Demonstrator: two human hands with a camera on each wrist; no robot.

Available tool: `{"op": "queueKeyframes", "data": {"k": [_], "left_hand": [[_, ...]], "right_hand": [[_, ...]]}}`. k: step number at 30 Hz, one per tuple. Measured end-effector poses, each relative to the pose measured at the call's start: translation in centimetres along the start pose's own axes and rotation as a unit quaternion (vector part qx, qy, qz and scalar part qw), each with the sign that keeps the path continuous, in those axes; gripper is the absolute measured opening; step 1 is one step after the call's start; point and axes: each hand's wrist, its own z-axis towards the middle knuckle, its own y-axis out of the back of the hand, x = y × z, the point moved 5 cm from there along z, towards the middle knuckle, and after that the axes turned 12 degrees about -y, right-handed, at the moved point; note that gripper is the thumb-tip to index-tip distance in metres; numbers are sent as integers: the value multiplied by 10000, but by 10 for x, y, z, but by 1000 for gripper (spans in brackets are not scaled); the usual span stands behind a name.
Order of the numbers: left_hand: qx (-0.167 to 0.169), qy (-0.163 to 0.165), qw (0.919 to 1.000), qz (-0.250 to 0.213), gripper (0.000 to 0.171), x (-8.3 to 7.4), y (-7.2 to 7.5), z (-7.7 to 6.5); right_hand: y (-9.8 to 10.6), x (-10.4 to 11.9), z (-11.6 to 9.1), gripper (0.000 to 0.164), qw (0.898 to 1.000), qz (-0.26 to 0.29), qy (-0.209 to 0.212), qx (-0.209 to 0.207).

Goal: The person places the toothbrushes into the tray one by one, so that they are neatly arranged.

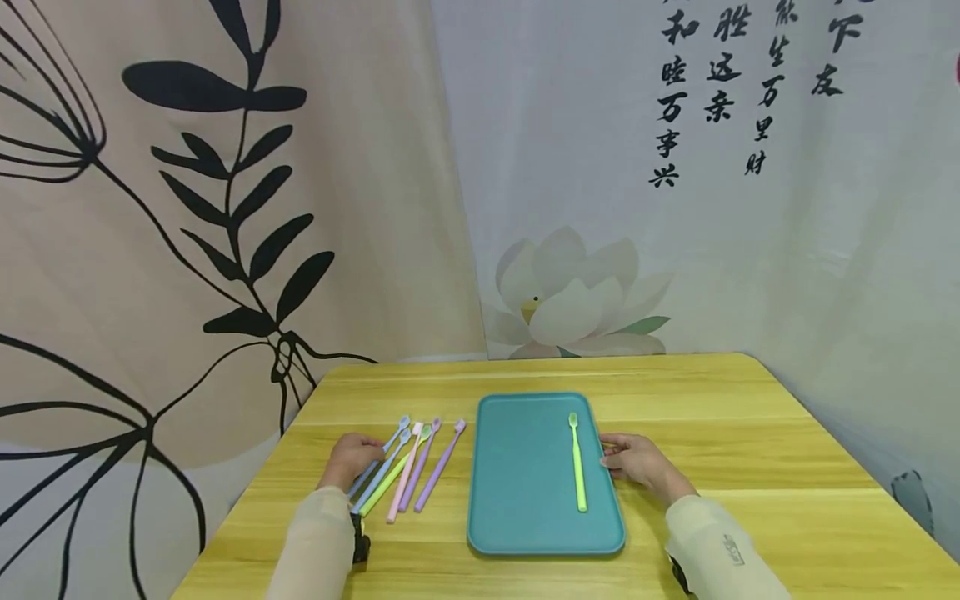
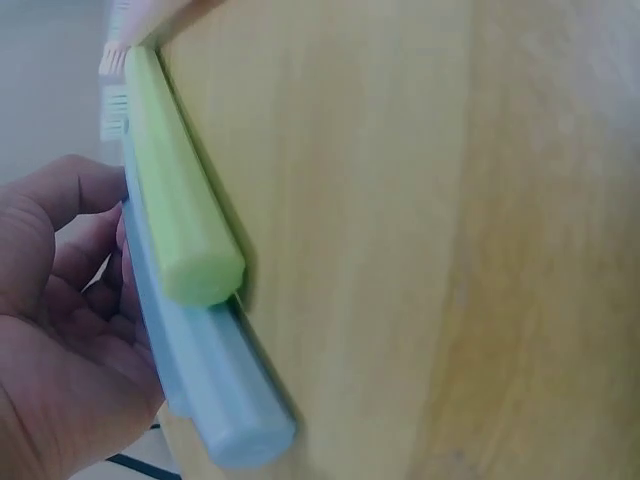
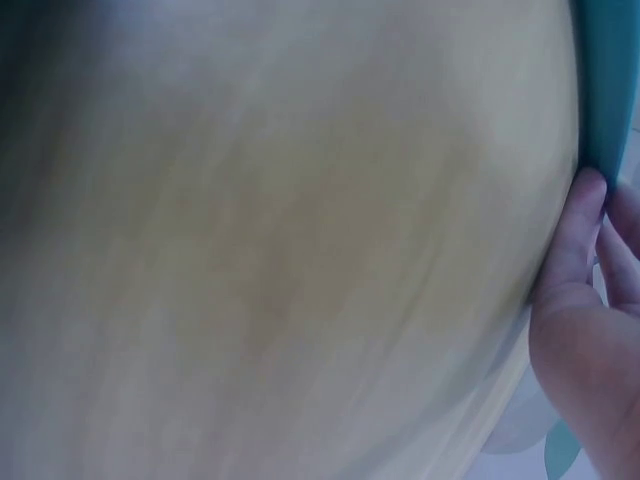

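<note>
Several toothbrushes lie side by side on the left of the table. My left hand pinches the leftmost blue toothbrush with its fingertips, hiding part of the handle. Right beside it are a second blue toothbrush and a green toothbrush, whose handle overlaps the blue one in the left wrist view. A teal tray bears one light green toothbrush, bristle head toward the far edge. On the tray's right rim, my right hand grips the edge between thumb and fingers.
Farther right in the row are a pink toothbrush and two purple toothbrushes, the outermost purple toothbrush nearest the tray. The wooden table ends at a printed curtain behind it. A dark band shows at the left wrist.
</note>
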Motion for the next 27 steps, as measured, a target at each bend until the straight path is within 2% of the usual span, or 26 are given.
{"op": "queueKeyframes", "data": {"k": [5,11,19,27], "left_hand": [[59,134,9998,-112,27,5,2,3],[-177,27,9998,-123,27,-4,11,3],[-309,187,9991,-228,34,-7,15,3],[-520,34,9985,-161,32,-6,21,5]], "right_hand": [[0,2,0,53,10000,-13,-27,-41],[0,3,1,52,10000,7,-3,-66],[1,2,3,52,10000,-37,-33,-86],[0,-1,3,52,9998,-106,-98,-107]]}}
